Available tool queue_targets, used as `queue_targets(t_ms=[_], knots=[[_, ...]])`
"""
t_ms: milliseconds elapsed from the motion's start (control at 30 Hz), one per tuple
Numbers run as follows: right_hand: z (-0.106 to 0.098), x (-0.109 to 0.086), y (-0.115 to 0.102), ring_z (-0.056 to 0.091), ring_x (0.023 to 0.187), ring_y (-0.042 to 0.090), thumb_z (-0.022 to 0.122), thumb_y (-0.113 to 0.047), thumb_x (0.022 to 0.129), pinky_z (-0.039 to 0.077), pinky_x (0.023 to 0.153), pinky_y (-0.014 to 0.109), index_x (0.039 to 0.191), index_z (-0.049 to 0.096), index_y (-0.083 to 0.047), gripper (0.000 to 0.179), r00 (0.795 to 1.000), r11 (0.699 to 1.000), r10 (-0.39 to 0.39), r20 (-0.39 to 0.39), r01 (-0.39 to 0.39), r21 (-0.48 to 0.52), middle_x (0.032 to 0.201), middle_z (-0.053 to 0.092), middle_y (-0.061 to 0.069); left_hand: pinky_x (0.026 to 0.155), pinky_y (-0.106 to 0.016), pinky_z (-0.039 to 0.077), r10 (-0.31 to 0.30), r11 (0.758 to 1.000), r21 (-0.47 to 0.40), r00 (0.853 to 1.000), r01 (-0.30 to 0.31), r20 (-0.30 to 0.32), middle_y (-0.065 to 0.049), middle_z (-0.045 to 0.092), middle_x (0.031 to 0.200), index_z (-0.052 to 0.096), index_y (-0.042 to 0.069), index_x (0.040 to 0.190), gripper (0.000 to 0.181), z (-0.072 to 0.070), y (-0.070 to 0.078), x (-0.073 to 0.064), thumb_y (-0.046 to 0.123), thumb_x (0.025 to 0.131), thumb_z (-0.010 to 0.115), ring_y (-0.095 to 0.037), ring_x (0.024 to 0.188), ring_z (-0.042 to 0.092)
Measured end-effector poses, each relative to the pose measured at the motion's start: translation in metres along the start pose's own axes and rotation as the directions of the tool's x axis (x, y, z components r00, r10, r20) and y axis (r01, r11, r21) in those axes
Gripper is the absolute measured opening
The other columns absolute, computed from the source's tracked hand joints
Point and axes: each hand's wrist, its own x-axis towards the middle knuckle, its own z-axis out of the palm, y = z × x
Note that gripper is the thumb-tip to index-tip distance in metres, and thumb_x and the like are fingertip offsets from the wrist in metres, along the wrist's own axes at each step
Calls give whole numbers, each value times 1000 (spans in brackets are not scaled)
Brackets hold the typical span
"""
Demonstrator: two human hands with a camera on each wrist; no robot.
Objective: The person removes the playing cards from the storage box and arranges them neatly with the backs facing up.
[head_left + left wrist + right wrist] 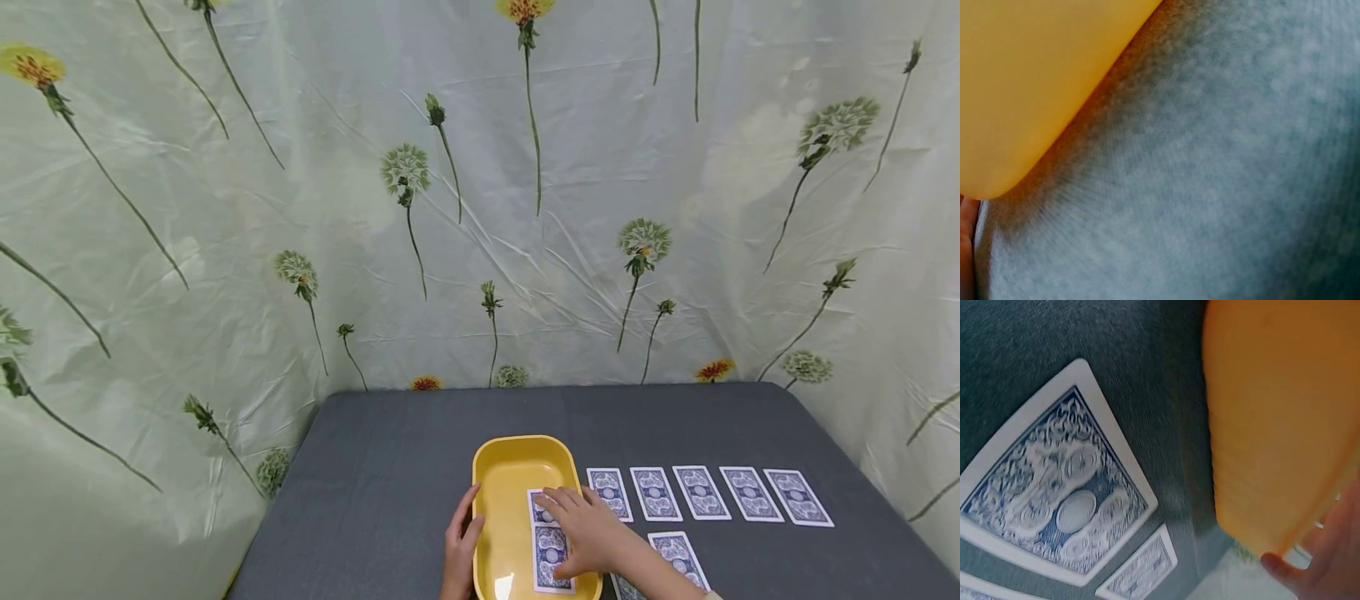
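A yellow tray (498, 500) stands on the dark tabletop, with two blue-backed playing cards inside along its right side. The near card (550, 554) lies face down, and the far card (538, 510) is partly covered by fingers. My left hand (459, 546) rests against the tray's left wall, fingers extended along the rim. Over the tray's right side reaches my right hand (588, 533), fingers spread over the far card and thumb by the near card. In the right wrist view its fingers (1282, 567) show past the tray's rim.
Several face-down cards, one being a card (701, 492), form a row right of the tray. Nearer, another card (677, 557) lies beside a card (626, 588) partly hidden by the right arm. A flowered curtain (450, 250) hangs behind the dark cloth (375, 500).
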Motion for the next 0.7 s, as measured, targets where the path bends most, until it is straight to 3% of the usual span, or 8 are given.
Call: queue_targets(t_ms=[167, 400, 500, 700], knots=[[11, 5, -6, 46, 120, 27, 67, -67, 56, 23, 103, 52, 132, 46, -17, 93, 1000, 994, -16, 26, 19, -107, 130, 51, 4, 84, -10, 40, 12, 1000, -9, 1000, -12, 5, -21, 33, 143, 41, 5, 136, 45, -1, -1, 0, 16, 92, 47, -17, 121, 43], [16, 9, -14, 54, 110, 22, 62, -73, 57, 33, 98, 49, 128, 48, -17, 92, 995, 972, -60, 79, 76, -223, 126, 55, 4, 88, -9, 38, 76, 997, -24, 997, -75, 14, -22, 33, 143, 42, 2, 134, 43, -1, -5, 2, 11, 92, 47, 9, 112, 42], [18, 10, -17, 56, 102, 19, 63, -73, 56, 38, 92, 47, 125, 51, -18, 88, 994, 958, -65, 89, 88, -274, 123, 57, 2, 88, -8, 36, 70, 997, -15, 997, -70, 12, -21, 34, 143, 43, 3, 134, 43, -1, -6, 3, 13, 92, 47, 12, 112, 41], [27, 9, -22, 55, 86, 15, 69, -70, 50, 41, 77, 39, 115, 57, -21, 82, 996, 937, -93, 0, 88, -338, 105, 57, -2, 88, -8, 37, 59, 998, -13, 998, -58, 15, -20, 33, 144, 42, 4, 135, 43, -1, -5, 2, 13, 93, 47, 8, 114, 41]])
